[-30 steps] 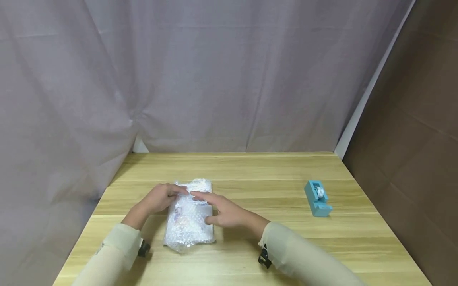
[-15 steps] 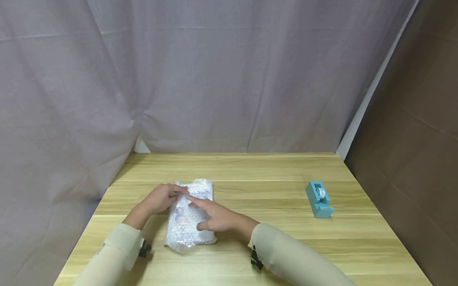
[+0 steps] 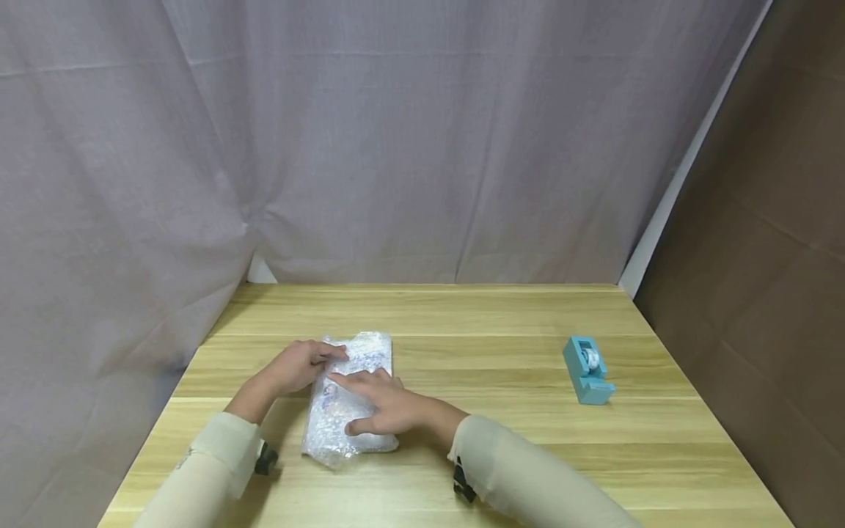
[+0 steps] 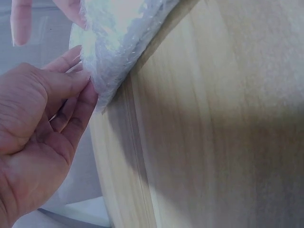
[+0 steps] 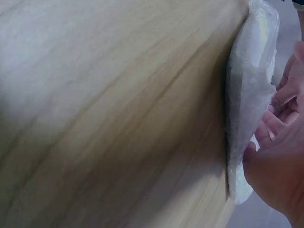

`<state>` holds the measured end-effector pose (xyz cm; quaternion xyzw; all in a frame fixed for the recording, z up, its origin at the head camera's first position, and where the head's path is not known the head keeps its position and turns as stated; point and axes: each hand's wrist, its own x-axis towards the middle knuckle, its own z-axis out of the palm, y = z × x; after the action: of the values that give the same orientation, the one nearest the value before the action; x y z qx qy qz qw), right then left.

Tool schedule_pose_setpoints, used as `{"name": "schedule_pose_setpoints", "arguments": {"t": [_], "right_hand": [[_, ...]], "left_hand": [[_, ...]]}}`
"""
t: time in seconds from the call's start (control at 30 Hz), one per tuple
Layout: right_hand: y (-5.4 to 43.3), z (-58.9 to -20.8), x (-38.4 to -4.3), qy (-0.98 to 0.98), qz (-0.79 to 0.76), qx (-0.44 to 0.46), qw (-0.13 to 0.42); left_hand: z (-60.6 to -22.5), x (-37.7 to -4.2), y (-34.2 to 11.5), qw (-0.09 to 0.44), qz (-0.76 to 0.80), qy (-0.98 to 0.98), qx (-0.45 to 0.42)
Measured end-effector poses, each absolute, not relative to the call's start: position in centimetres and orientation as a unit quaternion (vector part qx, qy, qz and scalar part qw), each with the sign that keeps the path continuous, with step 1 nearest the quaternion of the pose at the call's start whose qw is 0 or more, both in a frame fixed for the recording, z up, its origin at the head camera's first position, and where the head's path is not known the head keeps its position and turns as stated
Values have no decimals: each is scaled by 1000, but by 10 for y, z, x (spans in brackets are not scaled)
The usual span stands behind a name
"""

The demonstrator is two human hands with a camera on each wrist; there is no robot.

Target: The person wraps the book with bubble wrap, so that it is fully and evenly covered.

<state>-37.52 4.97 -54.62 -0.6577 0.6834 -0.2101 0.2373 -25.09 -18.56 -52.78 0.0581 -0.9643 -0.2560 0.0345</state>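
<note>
A flat rectangular item in clear bubble wrap point(image 3: 326, 436) lies on the table left of centre, with faint blue and reddish print showing through. My left hand point(image 3: 297, 367) is at its far left edge; in the left wrist view, thumb and fingers pinch the edge of the wrap point(image 4: 114, 57). Across the top of the package reaches my right hand point(image 3: 389, 408), fingers stretched toward the left hand and thumb spread apart. Seen from the right wrist, that hand point(image 5: 278, 152) lies along the upper face of the package, with its fingertips partly hidden.
A blue tape dispenser point(image 3: 587, 387) holding a roll of clear tape stands on the right side of the wooden table point(image 3: 488, 352). Grey cloth point(image 3: 396, 147) hangs behind and to the left, and a brown panel point(image 3: 759, 293) closes off the right.
My right hand has slid left and toward me over the bubble wrap, its forearm following. The left hand keeps its place at the package's edge.
</note>
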Motion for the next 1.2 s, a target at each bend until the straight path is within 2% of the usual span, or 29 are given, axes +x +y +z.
{"name": "schedule_pose_setpoints", "arguments": {"t": [0.33, 0.8, 1.2], "right_hand": [[41, -555, -371, 710, -168, -654, 200], [39, -558, -375, 713, -165, -651, 202], [38, -557, -376, 712, -161, -654, 201]], "left_hand": [[-528, -250, -185, 12, -290, -954, 73], [-521, -245, -186, -35, -335, -940, 54], [-526, -242, -190, -27, -324, -945, 38]]}}
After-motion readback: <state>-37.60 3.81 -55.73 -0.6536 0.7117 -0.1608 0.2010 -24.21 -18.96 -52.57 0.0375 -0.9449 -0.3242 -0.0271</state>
